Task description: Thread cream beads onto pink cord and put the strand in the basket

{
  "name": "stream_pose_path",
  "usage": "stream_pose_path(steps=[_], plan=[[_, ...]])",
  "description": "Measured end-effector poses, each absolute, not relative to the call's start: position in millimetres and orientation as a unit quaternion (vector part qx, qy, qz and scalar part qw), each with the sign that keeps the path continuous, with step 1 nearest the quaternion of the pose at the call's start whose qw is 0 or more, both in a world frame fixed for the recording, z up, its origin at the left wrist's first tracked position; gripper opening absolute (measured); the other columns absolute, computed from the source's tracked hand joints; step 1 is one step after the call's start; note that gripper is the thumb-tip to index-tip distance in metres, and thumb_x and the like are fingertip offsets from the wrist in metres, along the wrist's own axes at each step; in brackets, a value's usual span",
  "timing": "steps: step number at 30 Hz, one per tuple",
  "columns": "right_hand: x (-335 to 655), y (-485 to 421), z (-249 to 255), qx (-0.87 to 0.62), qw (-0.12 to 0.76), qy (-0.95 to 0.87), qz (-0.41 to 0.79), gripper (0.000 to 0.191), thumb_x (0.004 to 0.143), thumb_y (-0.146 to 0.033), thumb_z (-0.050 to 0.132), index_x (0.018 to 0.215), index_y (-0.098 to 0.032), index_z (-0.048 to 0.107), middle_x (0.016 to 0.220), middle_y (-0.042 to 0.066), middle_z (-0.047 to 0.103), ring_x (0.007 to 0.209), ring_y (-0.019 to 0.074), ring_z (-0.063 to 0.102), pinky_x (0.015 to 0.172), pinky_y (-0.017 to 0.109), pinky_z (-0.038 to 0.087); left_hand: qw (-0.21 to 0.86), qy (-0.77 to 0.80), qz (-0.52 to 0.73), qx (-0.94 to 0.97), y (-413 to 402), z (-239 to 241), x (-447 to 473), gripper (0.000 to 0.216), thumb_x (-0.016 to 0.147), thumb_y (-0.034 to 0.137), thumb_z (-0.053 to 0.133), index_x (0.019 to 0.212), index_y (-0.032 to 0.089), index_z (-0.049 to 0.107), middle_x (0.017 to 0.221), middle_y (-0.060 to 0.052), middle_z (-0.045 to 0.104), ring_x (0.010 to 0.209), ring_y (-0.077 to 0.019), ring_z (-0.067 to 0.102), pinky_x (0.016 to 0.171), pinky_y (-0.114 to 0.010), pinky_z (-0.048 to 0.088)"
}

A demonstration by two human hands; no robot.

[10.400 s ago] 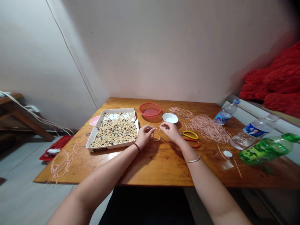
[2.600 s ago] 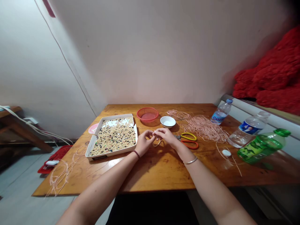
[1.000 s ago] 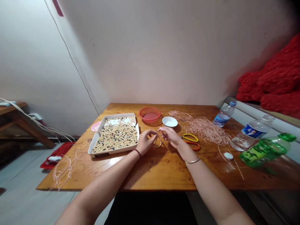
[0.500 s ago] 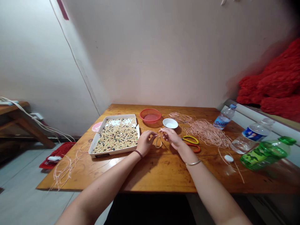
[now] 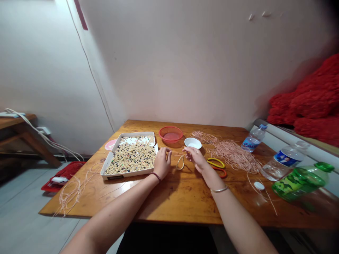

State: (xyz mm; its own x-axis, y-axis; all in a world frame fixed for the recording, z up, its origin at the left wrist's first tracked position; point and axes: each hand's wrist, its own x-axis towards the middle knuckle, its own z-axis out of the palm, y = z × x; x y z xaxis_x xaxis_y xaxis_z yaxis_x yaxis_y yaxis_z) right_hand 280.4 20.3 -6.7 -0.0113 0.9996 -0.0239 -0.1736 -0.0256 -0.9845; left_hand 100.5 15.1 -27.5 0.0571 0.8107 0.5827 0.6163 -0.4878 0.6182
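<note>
Beige bead loop (image 5: 180, 162) slung between left fingers (image 5: 167, 154) and right fingers (image 5: 186, 151), both pinched on it (bead tray (image 5: 127, 174) alongside).

Brown table with tan, pink, red and green things

The wood table (image 5: 180, 197) is shiny orange-brown. The tray (image 5: 127, 174) is white and full of beads (image 5: 132, 157), mostly tan with black and a few green ones mixed in. The bead loop (image 5: 180, 162) is tan too. The round basket (image 5: 171, 134) is red, the little bowl (image 5: 193, 143) is white, and the heap of cords (image 5: 233, 153) is pale pink. The scissors (image 5: 219, 166) have one yellow and one orange handle. One bottle (image 5: 299, 180) is bright green with darker green patches. The fluffy pile (image 5: 309, 102) is deep red.
</note>
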Motion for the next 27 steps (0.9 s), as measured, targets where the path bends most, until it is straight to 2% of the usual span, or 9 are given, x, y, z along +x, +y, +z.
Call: stream_pose_path(steps=[6,12,16,27], plan=[[281.5,21.8,-9.3,-0.461,0.544,-0.446,0.54,0.032,0.063,-0.048,0.071,0.073,-0.017,0.067,0.058,-0.001,0.056,0.053,0.0089,0.05,0.045,0.019,0.025,0.124,0.518,0.512,0.673,21.4,-30.3,98.7,0.015,0.094,0.028,0.04,0.086,0.019,0.049,0.084,-0.004,0.057,0.075,-0.018,0.054,0.069,-0.03,0.042],[281.2,23.6,-12.0,-0.461,0.571,-0.426,0.529,0.031,0.061,-0.047,0.072,0.072,-0.018,0.068,0.078,0.002,0.068,0.067,0.0125,0.061,0.047,0.018,0.033,0.137,0.52,0.534,0.653,21.7,-29.5,99.0,0.015,0.094,0.029,0.04,0.085,0.02,0.048,0.083,-0.005,0.057,0.077,-0.0185,0.054,0.069,-0.03,0.042],[282.0,24.6,-11.2,-0.47,0.585,-0.402,0.525,0.028,0.061,-0.045,0.072,0.074,-0.02,0.069,0.086,0.002,0.069,0.075,0.0139,0.063,0.047,0.017,0.035,0.145,0.517,0.545,0.644,22.5,-29.1,98.5,0.015,0.093,0.029,0.041,0.085,0.02,0.047,0.081,-0.004,0.056,0.074,-0.0179,0.054,0.068,-0.029,0.042],[286.0,25.7,-8.7,-0.458,0.632,-0.35,0.518,0.025,0.06,-0.04,0.072,0.071,-0.018,0.07,0.086,0.003,0.068,0.066,0.0102,0.058,0.045,0.015,0.037,0.157,0.517,0.574,0.616,24.9,-28.3,94.8,0.015,0.092,0.031,0.041,0.084,0.02,0.047,0.08,-0.004,0.056,0.074,-0.0177,0.054,0.068,-0.029,0.042]])
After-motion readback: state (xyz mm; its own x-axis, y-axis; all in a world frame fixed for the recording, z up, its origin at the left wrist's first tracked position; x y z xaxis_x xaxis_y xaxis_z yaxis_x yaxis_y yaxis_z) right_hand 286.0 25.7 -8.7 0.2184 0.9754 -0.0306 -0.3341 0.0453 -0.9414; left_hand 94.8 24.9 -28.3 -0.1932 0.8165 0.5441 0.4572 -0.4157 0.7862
